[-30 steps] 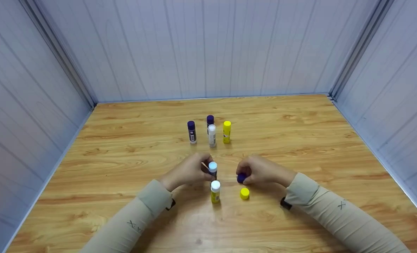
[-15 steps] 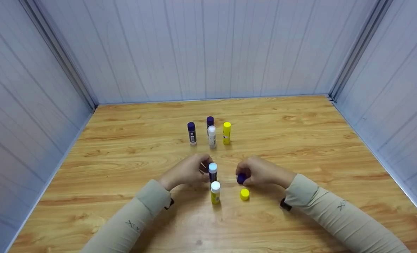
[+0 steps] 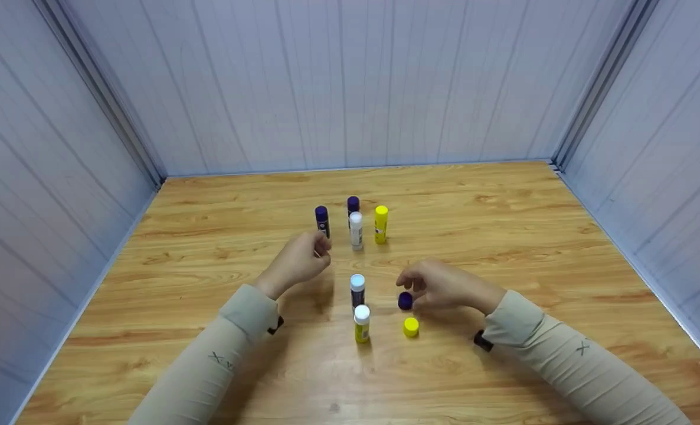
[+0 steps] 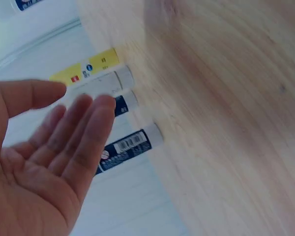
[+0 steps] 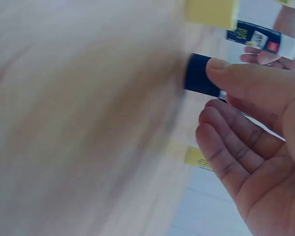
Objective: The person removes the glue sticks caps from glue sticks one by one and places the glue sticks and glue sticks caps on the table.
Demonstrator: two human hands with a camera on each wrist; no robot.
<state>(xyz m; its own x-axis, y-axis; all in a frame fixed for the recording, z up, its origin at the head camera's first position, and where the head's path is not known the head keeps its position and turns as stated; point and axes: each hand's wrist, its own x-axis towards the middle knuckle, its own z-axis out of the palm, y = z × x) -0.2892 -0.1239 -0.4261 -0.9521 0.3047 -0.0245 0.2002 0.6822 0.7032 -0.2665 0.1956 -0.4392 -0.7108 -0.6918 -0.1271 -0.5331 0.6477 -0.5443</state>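
My left hand [image 3: 300, 260] is just in front of the left dark purple glue stick [image 3: 321, 216], hiding its lower part in the head view. In the left wrist view, that hand's thumb and fingers [image 4: 83, 152] are spread apart with nothing between them. My right hand [image 3: 444, 286] is beside a dark purple cap [image 3: 405, 301] standing on the table. The right wrist view has the thumb overlapping this cap [image 5: 200, 73], while the loosely bent fingers stay away from it. Between the hands stands a dark purple glue stick with a white top [image 3: 357, 284].
A yellow glue stick with a white top [image 3: 362, 324] and a yellow cap [image 3: 411, 327] stand nearer the front. Farther back are a white glue stick [image 3: 356, 230], a yellow one [image 3: 380, 224] and another dark purple one [image 3: 353, 204]. Pale panels [image 3: 350, 82] enclose the wooden table [image 3: 503, 212].
My left hand has left the white-topped purple glue stick and moved back and left towards the rear purple one. My right hand's fingers have loosened from the purple cap, which stays in place.
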